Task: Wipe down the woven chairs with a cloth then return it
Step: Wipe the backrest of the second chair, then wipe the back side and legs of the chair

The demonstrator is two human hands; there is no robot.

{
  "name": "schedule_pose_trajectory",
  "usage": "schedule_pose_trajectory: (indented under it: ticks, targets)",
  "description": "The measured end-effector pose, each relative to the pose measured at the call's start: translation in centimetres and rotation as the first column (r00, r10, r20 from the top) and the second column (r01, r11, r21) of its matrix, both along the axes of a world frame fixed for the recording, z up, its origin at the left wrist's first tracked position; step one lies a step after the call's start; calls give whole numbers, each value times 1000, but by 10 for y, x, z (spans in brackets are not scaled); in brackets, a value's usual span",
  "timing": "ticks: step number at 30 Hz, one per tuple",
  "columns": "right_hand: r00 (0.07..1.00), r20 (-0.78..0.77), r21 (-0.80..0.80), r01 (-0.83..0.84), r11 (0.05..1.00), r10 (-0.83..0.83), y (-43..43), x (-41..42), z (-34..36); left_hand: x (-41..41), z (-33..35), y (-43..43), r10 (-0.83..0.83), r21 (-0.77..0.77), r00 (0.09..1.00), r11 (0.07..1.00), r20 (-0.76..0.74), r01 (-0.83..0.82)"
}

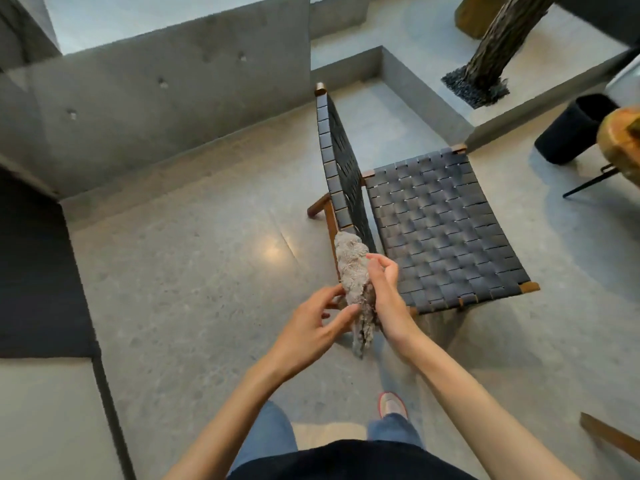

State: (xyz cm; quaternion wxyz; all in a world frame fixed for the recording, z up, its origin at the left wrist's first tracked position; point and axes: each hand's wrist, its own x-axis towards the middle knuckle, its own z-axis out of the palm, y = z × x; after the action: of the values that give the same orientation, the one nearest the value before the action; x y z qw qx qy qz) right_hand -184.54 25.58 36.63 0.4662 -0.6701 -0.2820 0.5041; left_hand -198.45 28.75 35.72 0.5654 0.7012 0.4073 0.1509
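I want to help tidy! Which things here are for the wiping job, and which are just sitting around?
For the job: cloth, held in left hand and right hand; woven chair.
Just sitting around: black bin, tree trunk, wooden table.

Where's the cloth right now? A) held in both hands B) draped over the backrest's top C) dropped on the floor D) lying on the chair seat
A: the left hand and the right hand both hold the bunched grey cloth up in the air, next to the woven chair.
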Motion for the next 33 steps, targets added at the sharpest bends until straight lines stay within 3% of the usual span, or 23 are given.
schedule_pose_trajectory:
  ticks: [4, 7, 11, 19, 23, 29, 33]
  targets:
    - [999, -31, 25, 28, 999, -27, 21, -58, 17, -61, 13, 41, -67, -14, 998, 998, 23, 67]
    - [999, 24, 16, 23, 1000, -23, 39, -86, 23, -93, 19, 76, -55, -43, 995, 997, 85, 59]
    - [995, 86, 13, 40, 999, -41, 66, -100, 21, -107, 23, 123, -164, -60, 980, 983, 111, 171]
    - [979, 142, 27, 141, 990, -144, 136, -73, 8, -70, 29, 232, -406, 16, 913, 914, 36, 406]
    - [952, 209, 32, 220, 975, -222, 192, -52, -1, -37, 29, 298, -493, 75, 866, 864, -80, 498]
    - [859, 259, 48, 446, 894, -442, 280, -19, 1, 5, 39, 411, -480, 187, 865, 845, -144, 500]
    - [838, 350, 48, 431, 901, -419, 324, 0, 7, 18, 34, 481, -425, 298, 869, 820, -255, 489]
